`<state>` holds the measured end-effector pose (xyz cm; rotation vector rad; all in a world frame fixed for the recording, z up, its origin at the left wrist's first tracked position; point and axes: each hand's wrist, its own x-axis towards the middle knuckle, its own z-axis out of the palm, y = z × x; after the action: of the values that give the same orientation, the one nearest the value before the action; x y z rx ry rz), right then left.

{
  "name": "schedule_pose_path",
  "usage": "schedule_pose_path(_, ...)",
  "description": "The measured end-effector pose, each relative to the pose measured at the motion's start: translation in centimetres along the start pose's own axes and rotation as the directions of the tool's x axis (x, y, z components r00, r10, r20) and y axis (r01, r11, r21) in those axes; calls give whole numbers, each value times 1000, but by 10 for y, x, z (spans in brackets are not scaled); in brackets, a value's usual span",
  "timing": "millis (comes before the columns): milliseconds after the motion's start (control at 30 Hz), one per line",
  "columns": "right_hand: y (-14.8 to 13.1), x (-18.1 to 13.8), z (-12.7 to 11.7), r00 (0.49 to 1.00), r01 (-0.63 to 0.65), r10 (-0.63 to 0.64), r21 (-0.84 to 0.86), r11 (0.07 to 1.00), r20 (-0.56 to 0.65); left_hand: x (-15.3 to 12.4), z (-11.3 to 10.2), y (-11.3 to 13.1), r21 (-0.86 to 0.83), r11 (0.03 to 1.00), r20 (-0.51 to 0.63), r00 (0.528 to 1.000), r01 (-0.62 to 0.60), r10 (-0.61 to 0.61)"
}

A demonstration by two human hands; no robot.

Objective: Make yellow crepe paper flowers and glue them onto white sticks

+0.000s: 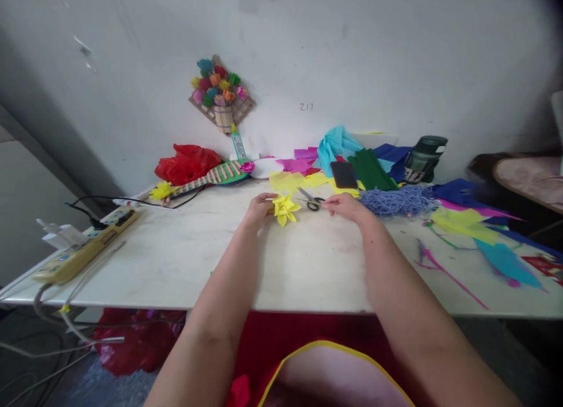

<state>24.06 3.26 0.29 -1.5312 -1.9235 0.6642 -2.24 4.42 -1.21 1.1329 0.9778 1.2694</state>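
My left hand (260, 210) is closed on a yellow paper flower (285, 209), its pointed petals spread toward the right. My right hand (343, 204) pinches a thin, light-coloured stick-like tool (324, 204) that points left at the flower; its exact kind is too small to make out. Between the hands, scissors (313, 206) with black handles lie on the white table (312, 266), blades to the upper left. Yellow crepe paper (284, 181) lies just behind the flower.
At the back are a phone (343, 175), green paper (373, 169), a dark jar (424, 159) and shredded purple paper (398, 202). A power strip (88, 248) lies at left, near a striped craft piece (215, 175) and a red bag (188, 164). Paper scraps (466, 225) cover the right.
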Motion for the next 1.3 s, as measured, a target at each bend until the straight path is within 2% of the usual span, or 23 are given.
schedule_pose_path(200, -7, 4, 20, 991, -133, 125, -216, 967, -49, -1, 4, 4, -31, 998, -122, 991, -59, 55)
schedule_pose_path(367, -18, 5, 38, 974, -153, 56, -446, 882, -222, -1, 9, 3, -57, 995, -147, 987, -77, 68)
schedule_pose_path(467, -21, 4, 45, 965, -179, 53, -500, 847, -256, 0, 12, 0, -64, 996, -132, 989, -68, 59)
schedule_pose_path(600, -25, 1, 47, 953, -152, -14, -519, 841, -302, 0, 17, -4, -66, 995, -138, 989, -69, 59)
schedule_pose_path(700, -30, 0, 49, 924, -144, -63, -496, 856, -377, 0, 20, -5, -71, 995, -151, 987, -68, 56)
schedule_pose_path(800, -37, -1, 53, 912, -140, -57, -438, 888, -407, -2, 25, -5, -83, 994, -175, 983, -75, 60)
schedule_pose_path(967, -46, -2, 61, 920, -70, -4, -175, 982, -392, -5, 31, -4, -115, 988, -208, 975, -100, 74)
schedule_pose_path(1100, -42, 2, 65, 937, 2, 22, 71, 997, -347, -7, 34, -3, -140, 985, -208, 976, -101, 70)
schedule_pose_path(1300, -33, 8, 67, 942, -46, 96, 160, 986, -320, -7, 37, -6, -154, 983, -200, 978, -97, 65)
